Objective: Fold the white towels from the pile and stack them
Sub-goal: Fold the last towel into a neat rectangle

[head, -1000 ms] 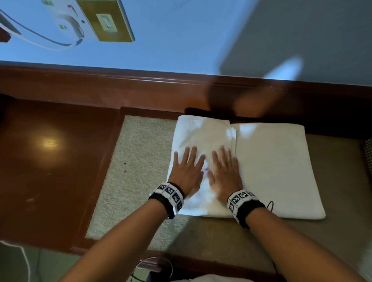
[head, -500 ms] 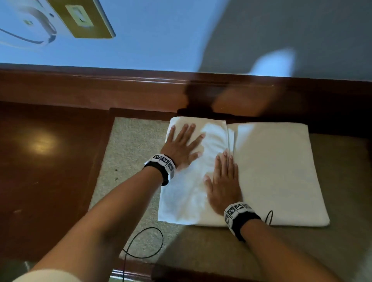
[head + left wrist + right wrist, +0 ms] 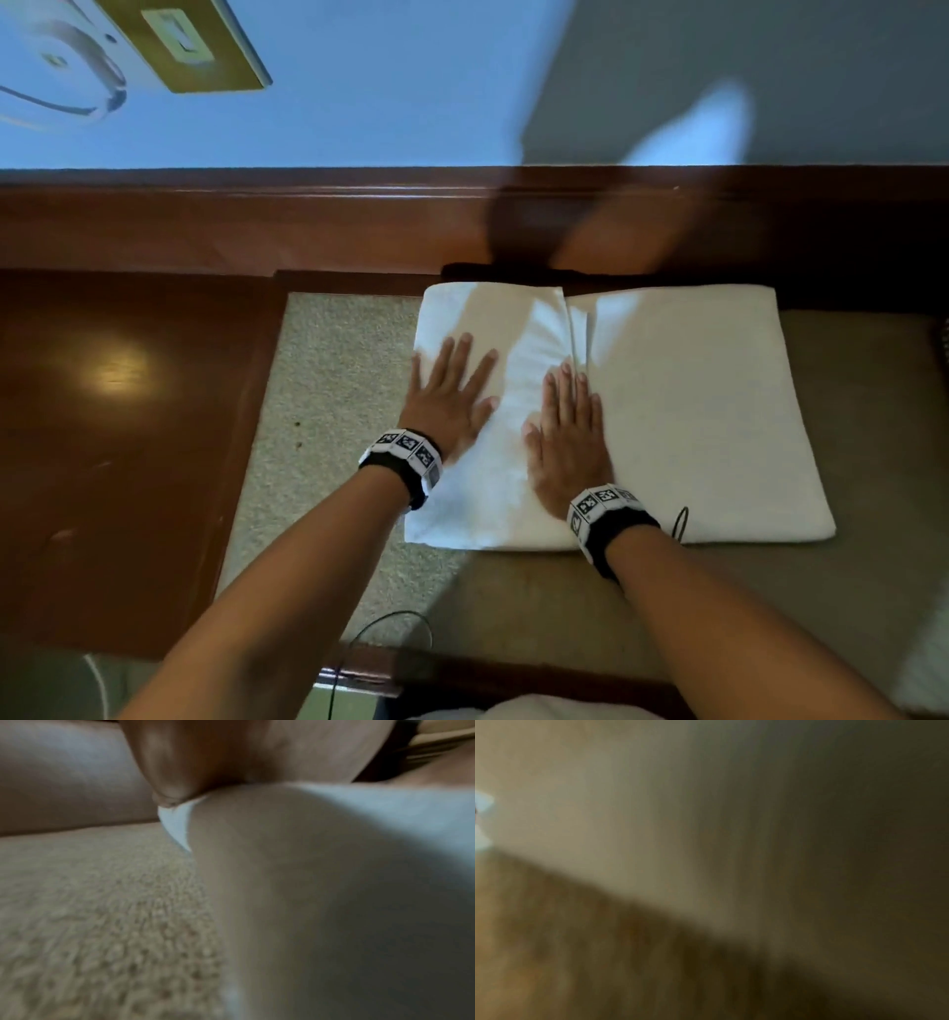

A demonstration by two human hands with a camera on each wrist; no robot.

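Against a pale blue wall with a brass switch plate (image 3: 197, 43) and a dark wooden baseboard (image 3: 257, 226), we work on a beige carpet mat (image 3: 328, 401) set into polished red-brown flooring (image 3: 118, 411). On that mat lies the white towel (image 3: 683, 411), spread wide, with one side already turned over so that a folded flap (image 3: 513, 329) covers its left part; the flap's edge runs down the middle, just beside our right fingertips.

Our left hand (image 3: 449, 398) lies flat on the flap with its fingers spread, and our right hand (image 3: 567, 442) lies flat next to it with the fingers together. Neither grip has hold of anything: both are fully open, palms pressing down. We judge that we place them this way to smooth the fold and push out trapped air and creases, so the layers lie even before the next fold.

From the left wrist view we see only a thumb (image 3: 174, 770) touching white cloth above the carpet. The right wrist view is too blurred to read. Another white cloth shows at the bottom edge of the head view, perhaps the pile, though we cannot tell. A thin black cable (image 3: 380, 632) loops on the mat near us.
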